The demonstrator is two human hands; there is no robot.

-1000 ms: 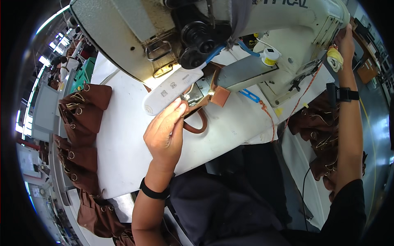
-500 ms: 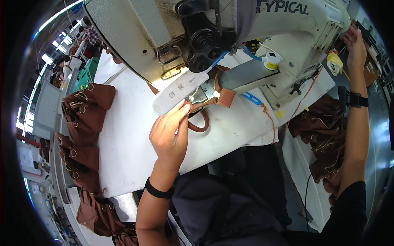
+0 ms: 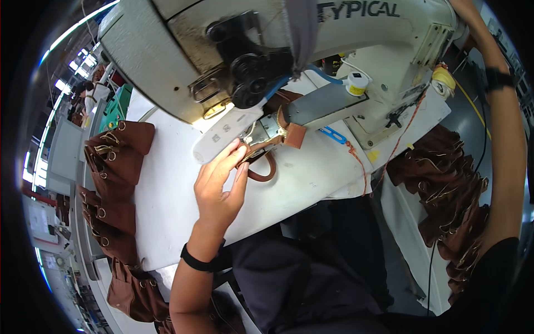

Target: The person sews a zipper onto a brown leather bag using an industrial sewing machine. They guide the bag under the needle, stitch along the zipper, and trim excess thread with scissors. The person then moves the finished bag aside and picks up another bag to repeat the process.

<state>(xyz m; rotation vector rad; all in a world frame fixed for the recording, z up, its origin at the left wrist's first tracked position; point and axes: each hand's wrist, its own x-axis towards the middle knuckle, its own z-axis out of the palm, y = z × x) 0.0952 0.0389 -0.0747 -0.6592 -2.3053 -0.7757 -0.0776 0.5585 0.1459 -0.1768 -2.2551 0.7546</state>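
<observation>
A brown leather bag (image 3: 257, 147) with a gold zipper edge and a curved handle (image 3: 271, 170) lies over the metal arm of a sewing machine (image 3: 328, 108), partly hidden by it. My left hand (image 3: 218, 186) pinches the bag's near edge between thumb and fingers, just below the lit needle area. A square brown tab (image 3: 294, 136) hangs by the zipper's end. Stretched up to the far right, my right hand (image 3: 469, 12) is at the handwheel end of the machine. The picture's top edge cuts it off, and its fingers are hidden.
Brown bags (image 3: 119, 150) with metal rings line the left edge of the white table (image 3: 183, 222). More brown bags (image 3: 439, 183) are heaped at the right. A blue tool (image 3: 334, 134) with orange cord, a white bottle (image 3: 356, 84) and a yellow thread cone (image 3: 443, 82) are around the machine.
My right hand has moved up and farther along the machine's end, partly out of the picture. My left hand stays on the bag's edge, its fingers slightly more spread. The view has shifted a little.
</observation>
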